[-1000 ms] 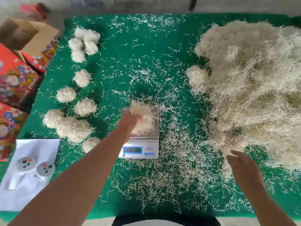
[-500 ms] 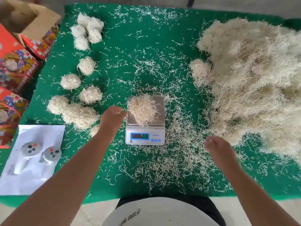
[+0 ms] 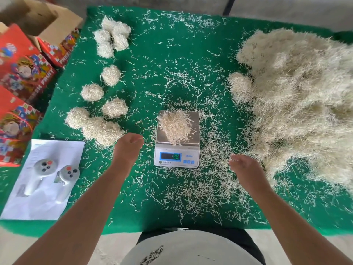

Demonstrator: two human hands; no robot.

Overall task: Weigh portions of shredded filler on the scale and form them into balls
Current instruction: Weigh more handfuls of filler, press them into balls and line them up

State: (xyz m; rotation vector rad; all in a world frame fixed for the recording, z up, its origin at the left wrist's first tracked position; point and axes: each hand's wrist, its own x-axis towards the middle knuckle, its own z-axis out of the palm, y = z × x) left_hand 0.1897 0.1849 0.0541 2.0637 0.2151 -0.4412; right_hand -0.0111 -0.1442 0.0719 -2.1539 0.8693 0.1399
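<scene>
while your left hand [image 3: 128,148] hovers with fingers loosely curled and holding nothing, the finished balls [image 3: 104,129] lie just beyond and left of it on the green mat [image 3: 152,54]. right of that hand the scale [image 3: 177,139] carries a loose portion of filler [image 3: 174,126]. your right hand [image 3: 246,172] hangs relaxed and empty right of the scale, with the big filler heap [image 3: 301,96] just beyond it.

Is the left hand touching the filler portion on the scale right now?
Apart. The head view shows the left hand left of the scale, green mat visible between it and the filler portion.
</scene>
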